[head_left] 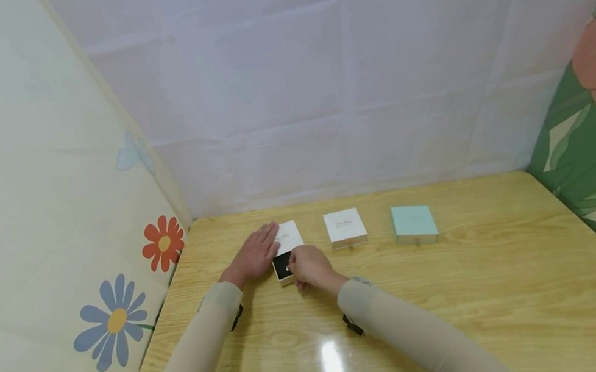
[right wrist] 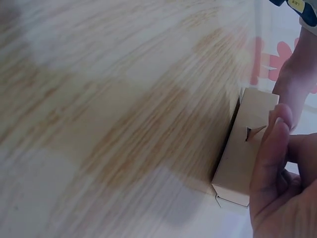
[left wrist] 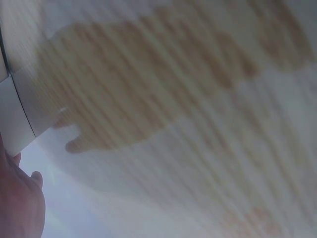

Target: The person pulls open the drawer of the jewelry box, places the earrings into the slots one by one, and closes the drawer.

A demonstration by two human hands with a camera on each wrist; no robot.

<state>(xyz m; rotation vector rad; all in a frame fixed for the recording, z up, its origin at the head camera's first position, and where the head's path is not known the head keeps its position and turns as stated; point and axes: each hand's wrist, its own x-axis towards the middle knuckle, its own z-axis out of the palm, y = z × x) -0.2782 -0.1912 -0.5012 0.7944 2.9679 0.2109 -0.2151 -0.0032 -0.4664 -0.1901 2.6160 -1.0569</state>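
A white drawer-style gift box point(head_left: 288, 236) stands toward the left of the table with its drawer point(head_left: 285, 281) pulled out toward me, black lining showing. My left hand point(head_left: 255, 253) lies along the left side of the box, fingers straight and fingertips on its white cover. Over the open drawer is my right hand point(head_left: 312, 264), fingers curled, the thumb and index fingertips down at the black lining. A tiny pale spot shows at those fingertips; I cannot tell whether they pinch something. In the right wrist view, a small ribbon tab point(right wrist: 255, 132) sticks out of the drawer front.
A second white box point(head_left: 345, 226) sits closed to the right, and a mint-green box point(head_left: 414, 222) farther right. The wood-grain table point(head_left: 453, 291) meets a white cloth backdrop point(head_left: 276, 90) behind and a flower-printed panel point(head_left: 30, 210) at the left.
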